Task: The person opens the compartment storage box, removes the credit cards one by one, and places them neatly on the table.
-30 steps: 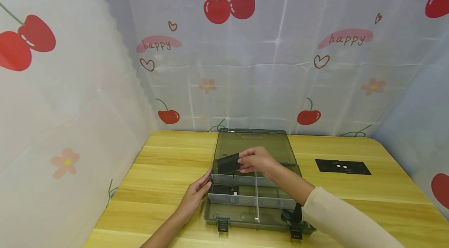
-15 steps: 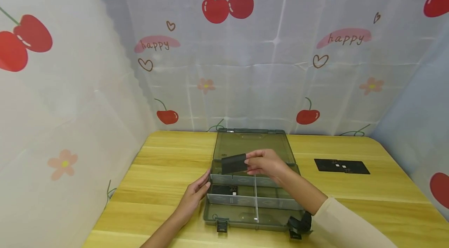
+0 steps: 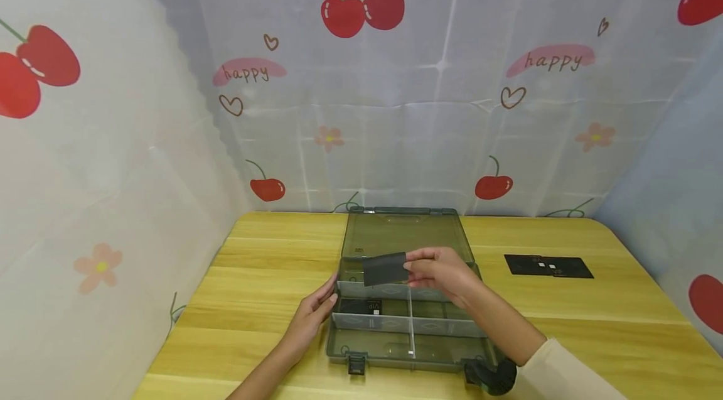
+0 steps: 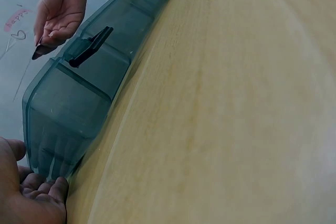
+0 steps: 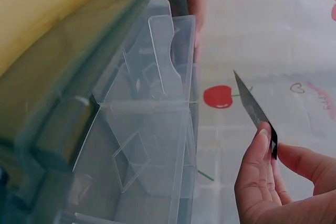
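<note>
Your right hand (image 3: 443,274) pinched a black card (image 3: 385,269) between thumb and fingers, holding it raised over the far left compartment of the open organizer box (image 3: 390,363). Your left hand (image 3: 309,319), fingers relaxed, touched the box's left side. A VIP card (image 3: 353,306) lay in the middle left compartment. Right of the box, two dark cards (image 3: 548,266) lay on the table (image 3: 565,337).
</note>
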Action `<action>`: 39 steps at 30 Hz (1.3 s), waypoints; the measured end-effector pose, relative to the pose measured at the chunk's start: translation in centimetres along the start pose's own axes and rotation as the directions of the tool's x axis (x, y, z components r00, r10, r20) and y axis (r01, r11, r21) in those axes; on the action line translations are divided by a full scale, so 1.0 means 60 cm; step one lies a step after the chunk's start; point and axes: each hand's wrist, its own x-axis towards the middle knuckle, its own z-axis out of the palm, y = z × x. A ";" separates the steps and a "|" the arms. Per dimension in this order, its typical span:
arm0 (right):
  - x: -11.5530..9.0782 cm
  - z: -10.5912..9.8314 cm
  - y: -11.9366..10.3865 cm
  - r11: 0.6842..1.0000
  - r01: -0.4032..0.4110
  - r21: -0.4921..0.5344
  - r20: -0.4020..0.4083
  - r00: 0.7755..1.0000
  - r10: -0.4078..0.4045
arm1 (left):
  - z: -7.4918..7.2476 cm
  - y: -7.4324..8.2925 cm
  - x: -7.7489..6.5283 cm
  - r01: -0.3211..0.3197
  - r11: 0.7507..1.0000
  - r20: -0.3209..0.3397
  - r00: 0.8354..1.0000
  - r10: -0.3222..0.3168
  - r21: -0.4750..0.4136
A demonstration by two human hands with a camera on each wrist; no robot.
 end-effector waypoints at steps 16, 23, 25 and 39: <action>-0.048 -0.035 0.006 0.995 0.053 0.081 -0.008 0.999 -0.053 | 0.003 -0.002 0.000 0.028 1.000 -0.008 1.000 -0.028 -0.011; -0.065 -0.053 0.007 0.995 0.055 0.086 -0.030 0.998 -0.052 | 0.002 0.000 0.003 0.019 1.000 -0.004 1.000 -0.019 -0.004; -0.069 -0.058 0.008 0.995 0.058 0.080 -0.039 0.998 -0.055 | 0.002 0.001 0.003 0.019 1.000 -0.007 1.000 -0.019 -0.003; -0.101 -0.098 0.017 0.996 0.062 0.062 -0.099 0.994 -0.056 | 0.002 -0.001 0.000 0.028 0.999 -0.017 0.999 -0.029 -0.014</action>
